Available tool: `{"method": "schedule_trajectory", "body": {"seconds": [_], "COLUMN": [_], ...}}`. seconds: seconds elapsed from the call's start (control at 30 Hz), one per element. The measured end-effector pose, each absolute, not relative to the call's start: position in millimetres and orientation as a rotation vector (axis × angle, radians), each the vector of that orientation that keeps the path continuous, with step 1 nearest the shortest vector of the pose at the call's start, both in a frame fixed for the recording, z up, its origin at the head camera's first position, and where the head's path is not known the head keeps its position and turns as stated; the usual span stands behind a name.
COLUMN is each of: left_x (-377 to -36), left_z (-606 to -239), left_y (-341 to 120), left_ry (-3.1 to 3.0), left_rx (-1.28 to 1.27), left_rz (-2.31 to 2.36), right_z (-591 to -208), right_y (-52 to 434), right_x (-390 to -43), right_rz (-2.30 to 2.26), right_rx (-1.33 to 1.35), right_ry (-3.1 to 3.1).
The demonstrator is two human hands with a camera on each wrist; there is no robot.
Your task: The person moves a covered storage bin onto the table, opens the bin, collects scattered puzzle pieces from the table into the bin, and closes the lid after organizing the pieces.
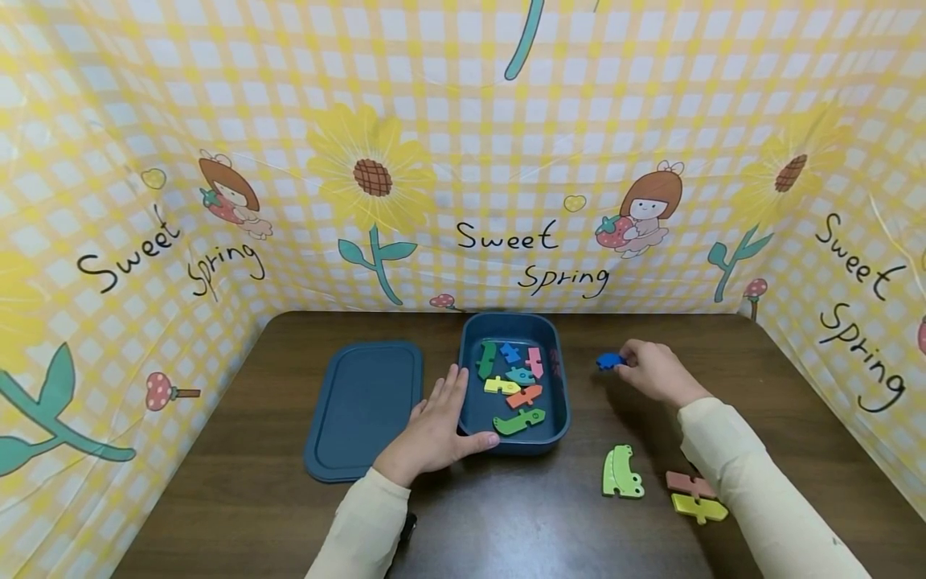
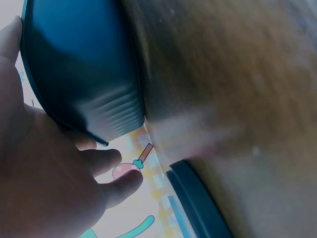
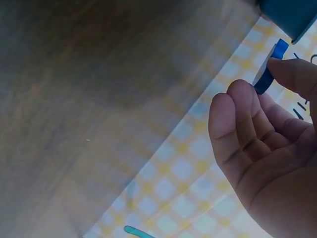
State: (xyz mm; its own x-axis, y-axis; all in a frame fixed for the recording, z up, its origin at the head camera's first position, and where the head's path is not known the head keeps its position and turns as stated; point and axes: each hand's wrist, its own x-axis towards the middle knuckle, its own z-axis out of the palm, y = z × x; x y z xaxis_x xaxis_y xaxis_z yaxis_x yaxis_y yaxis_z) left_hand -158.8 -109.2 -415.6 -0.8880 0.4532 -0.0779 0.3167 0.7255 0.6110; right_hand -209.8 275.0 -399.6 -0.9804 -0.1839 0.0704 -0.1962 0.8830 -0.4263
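- Seven puzzle pieces (image 1: 515,384) already lie in the blue box (image 1: 558,426); three more, green (image 1: 620,473), orange (image 1: 690,484) and yellow (image 1: 698,508), wait on the worktop (image 1: 239,498) near the right sleeve.
- Right hand (image 1: 657,371) pinches a blue piece (image 1: 609,361) in its fingers (image 3: 247,114), right of the box, long axis roughly sideways, pointing toward it.
- Left hand (image 1: 432,430) lies flat with fingers straight, thumb against the box's near wall.
- The lid (image 1: 364,408) rests left of the box.
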Motion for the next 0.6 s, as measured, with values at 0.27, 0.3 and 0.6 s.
{"method": "schedule_trajectory", "body": {"seconds": [0.27,0.3,0.6], "left_x": [-160.0,-160.2,-160.4], "left_z": [-417.5,-417.7,-418.0], "left_y": [-108.9,-109.0,-109.7], "left_ry": [2.714,2.715,2.711], "left_rx": [0.611,0.612,0.615], "left_rz": [0.880,0.880,0.882], "right_z": [-391.6,-391.1,-389.0], "right_y": [269.0,268.4,263.4], "right_x": [-209.2,-209.3,-211.6], "right_rz": [0.690,0.690,0.750], "right_rx": [0.319,0.324,0.334], "right_ry": [-3.004,-2.998,-2.965]}}
